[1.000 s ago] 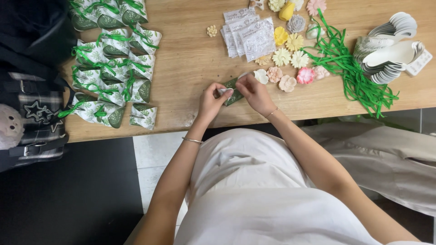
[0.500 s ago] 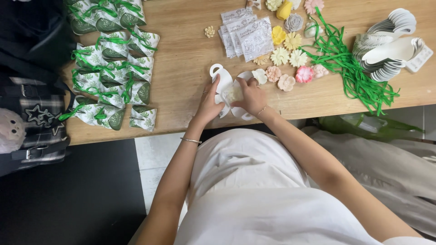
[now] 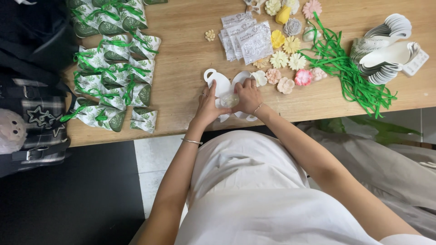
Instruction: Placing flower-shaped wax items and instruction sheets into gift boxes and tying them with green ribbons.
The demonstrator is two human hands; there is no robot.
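A flat white paper box blank [image 3: 220, 82] with rounded flaps lies opened out on the wooden table [image 3: 190, 59] near its front edge. My left hand [image 3: 208, 107] presses on its left flap. My right hand [image 3: 246, 96] rests on its right half. Between the two hands a small clear packet with a pale flower piece [image 3: 229, 100] sits on the blank, held by the fingers of both hands.
Several folded green-and-white favour boxes [image 3: 113, 68] tied with green ribbon fill the table's left. Clear printed packets [image 3: 243, 38], coloured flower pieces [image 3: 286, 59], loose green ribbons [image 3: 359, 77] and a stack of white blanks [image 3: 386, 50] lie at the right. A black bag [image 3: 32, 113] sits far left.
The green folded piece my hands held a second ago is gone; a white blank now lies spread flat, and both hands have settled a clear flower packet onto its middle.
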